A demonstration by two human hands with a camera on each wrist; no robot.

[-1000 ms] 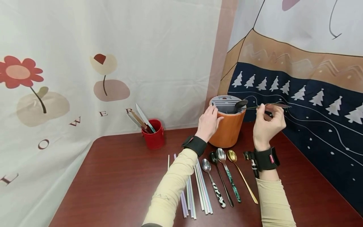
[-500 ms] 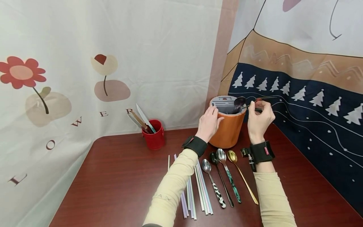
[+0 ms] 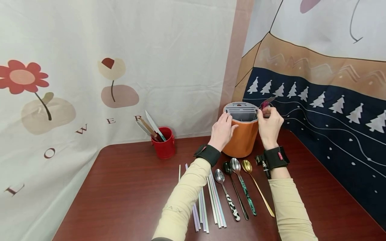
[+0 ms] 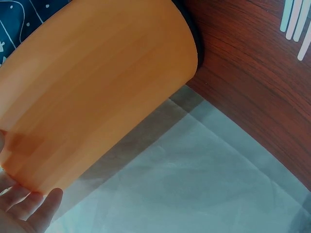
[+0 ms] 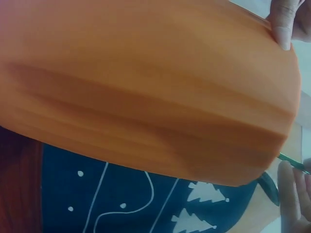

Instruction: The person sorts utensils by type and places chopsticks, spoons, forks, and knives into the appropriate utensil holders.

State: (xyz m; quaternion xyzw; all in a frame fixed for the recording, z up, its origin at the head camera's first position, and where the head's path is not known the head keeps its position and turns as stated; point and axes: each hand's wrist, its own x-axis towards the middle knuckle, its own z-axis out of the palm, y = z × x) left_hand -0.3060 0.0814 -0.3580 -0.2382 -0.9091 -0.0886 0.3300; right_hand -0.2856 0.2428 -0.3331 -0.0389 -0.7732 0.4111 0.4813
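My left hand [image 3: 220, 131] rests against the near left rim of an orange cylindrical utensil holder [image 3: 242, 140], fingers along the rim and thumb spread on its front. In the left wrist view its fingertips [image 4: 48, 206] touch the rim. At the opposite side, my right hand [image 3: 270, 125] pinches a fork [image 3: 266, 103] right at the rim. The fork's tines point up and right, with a reddish-purple tint below them. In the right wrist view a thin green stem [image 5: 290, 161] runs from the fingers to the rim, beside a dark spoon [image 5: 268, 188]. The head view hides that spoon.
Four-walled space aside, a red cup [image 3: 164, 147] with several knives stands left on the table [image 3: 129, 187]. Several chopsticks [image 3: 215, 204] and spoons [image 3: 245, 192] lie in front of the holder. Printed curtains [image 3: 181, 67] hang close behind and to the right.
My right hand has moved left to the holder's rim, and the fork has swung from lying nearly level to tines up. The dark spoon has gone from the head view. My left hand stays put.
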